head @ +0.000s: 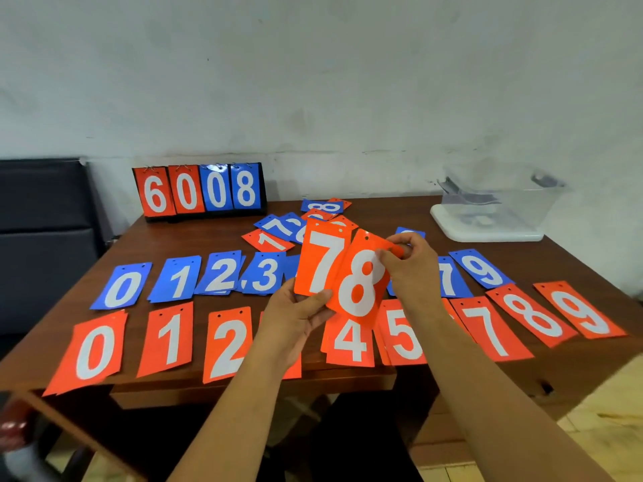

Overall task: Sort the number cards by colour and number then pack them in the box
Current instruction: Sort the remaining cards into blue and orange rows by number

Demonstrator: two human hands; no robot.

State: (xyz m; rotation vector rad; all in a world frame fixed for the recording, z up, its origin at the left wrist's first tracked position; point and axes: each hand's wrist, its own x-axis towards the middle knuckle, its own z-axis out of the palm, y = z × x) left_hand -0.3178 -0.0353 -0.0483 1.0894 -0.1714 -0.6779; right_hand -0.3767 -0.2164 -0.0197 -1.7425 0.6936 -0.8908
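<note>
Forearms point(487, 394) over brown table point(576, 262), white wall point(313, 81)

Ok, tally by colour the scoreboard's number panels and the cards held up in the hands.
Orange scoreboard panels: 2, showing 6 and 0.
Blue scoreboard panels: 2, showing 0 and 8.
Orange cards held: 2, the orange 7 card and the orange 8 card.
Total: 6.

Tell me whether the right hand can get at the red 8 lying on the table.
Probably yes. The red 8 on the table lies uncovered to the right of the right hand, with nothing between them. That hand is pinching the held 8 card, though, so its fingers are busy.
</note>
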